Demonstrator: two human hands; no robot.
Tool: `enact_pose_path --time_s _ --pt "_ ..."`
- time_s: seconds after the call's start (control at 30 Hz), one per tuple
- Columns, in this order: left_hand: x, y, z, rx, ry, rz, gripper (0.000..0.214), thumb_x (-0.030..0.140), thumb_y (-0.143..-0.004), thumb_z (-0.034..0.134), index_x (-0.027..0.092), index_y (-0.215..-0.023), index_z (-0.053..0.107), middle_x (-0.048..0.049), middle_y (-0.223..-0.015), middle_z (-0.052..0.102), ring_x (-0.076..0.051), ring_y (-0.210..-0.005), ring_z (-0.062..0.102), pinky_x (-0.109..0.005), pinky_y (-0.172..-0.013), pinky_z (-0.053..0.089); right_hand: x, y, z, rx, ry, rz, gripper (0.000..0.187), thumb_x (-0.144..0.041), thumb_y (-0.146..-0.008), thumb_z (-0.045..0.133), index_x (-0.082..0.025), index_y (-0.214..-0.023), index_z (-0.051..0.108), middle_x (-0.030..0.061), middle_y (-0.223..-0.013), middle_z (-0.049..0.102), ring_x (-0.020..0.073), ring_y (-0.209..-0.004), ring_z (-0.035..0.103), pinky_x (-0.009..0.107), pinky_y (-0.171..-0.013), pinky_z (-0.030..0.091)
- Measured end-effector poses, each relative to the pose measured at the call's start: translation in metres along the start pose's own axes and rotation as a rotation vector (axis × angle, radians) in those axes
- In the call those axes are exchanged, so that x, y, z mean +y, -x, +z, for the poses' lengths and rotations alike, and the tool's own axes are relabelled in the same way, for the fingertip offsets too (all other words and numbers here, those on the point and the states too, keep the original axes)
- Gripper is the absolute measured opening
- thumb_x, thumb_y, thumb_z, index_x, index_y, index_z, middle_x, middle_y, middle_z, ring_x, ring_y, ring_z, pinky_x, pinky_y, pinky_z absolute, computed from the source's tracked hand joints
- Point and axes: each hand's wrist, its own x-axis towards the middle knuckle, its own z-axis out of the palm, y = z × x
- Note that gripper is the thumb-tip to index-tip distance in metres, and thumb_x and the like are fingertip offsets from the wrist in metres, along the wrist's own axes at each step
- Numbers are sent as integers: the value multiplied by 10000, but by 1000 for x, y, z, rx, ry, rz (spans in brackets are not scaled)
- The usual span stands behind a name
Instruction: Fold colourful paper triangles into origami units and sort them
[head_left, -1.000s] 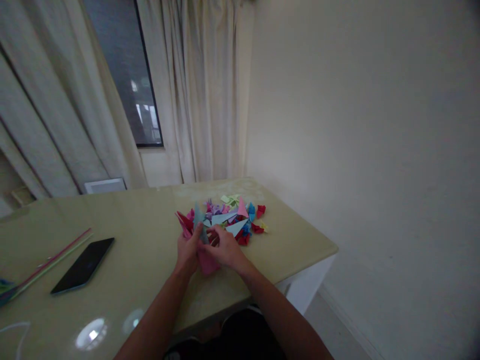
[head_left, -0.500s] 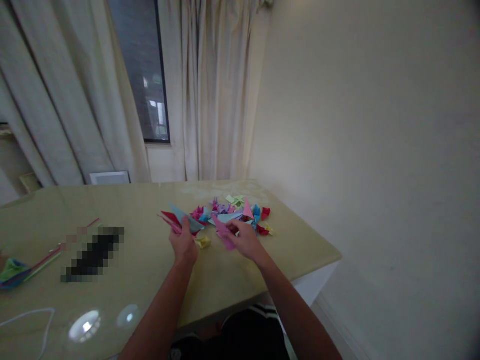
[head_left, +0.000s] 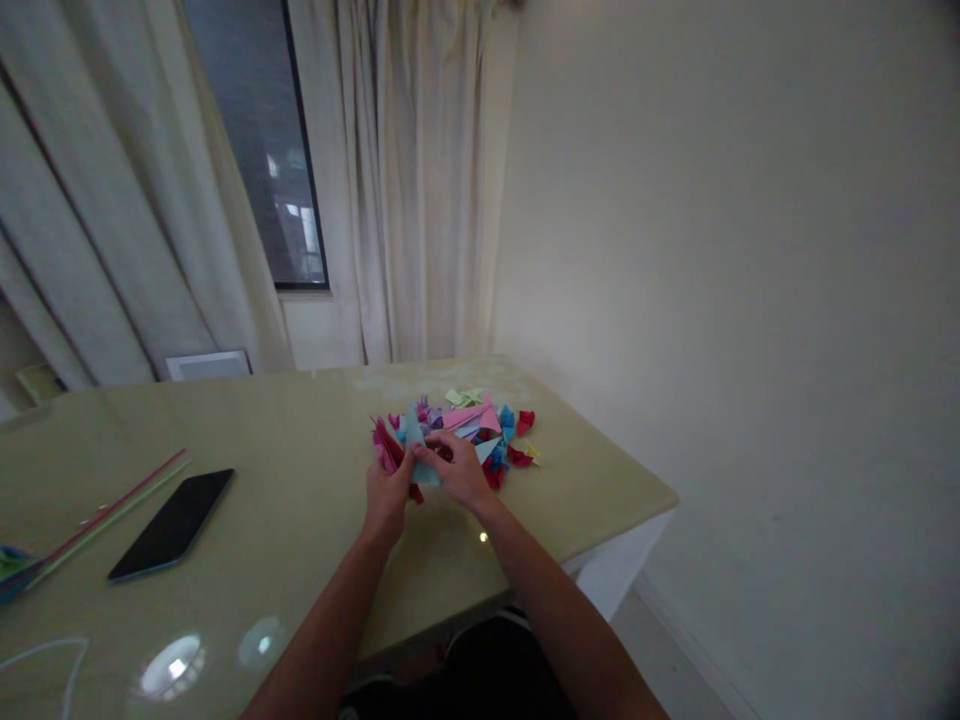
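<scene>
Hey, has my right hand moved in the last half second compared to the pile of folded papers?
Yes. The right hand has drawn left, away from the paper pile, to meet the left hand on the blue paper.

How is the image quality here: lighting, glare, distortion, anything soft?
Head view: dim indoor light; round lamp glare on the glossy table near the bottom left; curtains lean and bow from wide-angle distortion; corners darken; both hands and the folded coloured papers look slightly soft, fine folds unreadable; the phone is fairly crisp.
</scene>
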Motion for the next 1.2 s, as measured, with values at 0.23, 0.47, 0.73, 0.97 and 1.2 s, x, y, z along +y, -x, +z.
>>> enact_pose_path --time_s 0.23,0.47,0.73,0.97,1.2 --pt "2 -6 -3 36 164 -66 679 795 -737 741 160 -967 675 46 -670 596 -71 -474 477 -178 -413 362 10 -35 -22 189 -64 165 315 -480 -866 732 -166 -882 732 18 -743 691 172 -646 644 269 -625 531" --pt "1 -9 -1 77 251 -137 598 551 -639 921 179 -1058 710 21 -814 699 -91 -618 607 -180 -537 467 10 -42 -32 181 -46 259 363 -468 -875 750 -159 -1066 757 81 -983 762 171 -632 685 269 -551 547" --pt "-8 -4 -2 -82 37 -8 699 555 -617 947 140 -1141 744 -110 -1018 781 -229 -813 750 -352 -742 632 1 -15 -9 -26 -5 56 254 -424 -822 786 -173 -866 775 19 -818 735 149 -686 606 255 -669 486" --pt "-9 -11 -2 46 93 -6 561 490 -687 911 130 -1092 768 -118 -1021 794 -206 -806 746 -347 -782 642 6 -51 -30 215 -87 212 342 -517 -782 758 -191 -747 658 -29 -601 594 142 -531 551 239 -511 429" --pt "-2 -9 -1 137 92 -13 534 403 -654 943 126 -1073 764 -79 -967 794 -182 -803 747 -294 -751 640 9 -71 -41 271 -110 215 275 -465 -780 703 -203 -741 628 -38 -587 585 137 -530 586 218 -489 448"
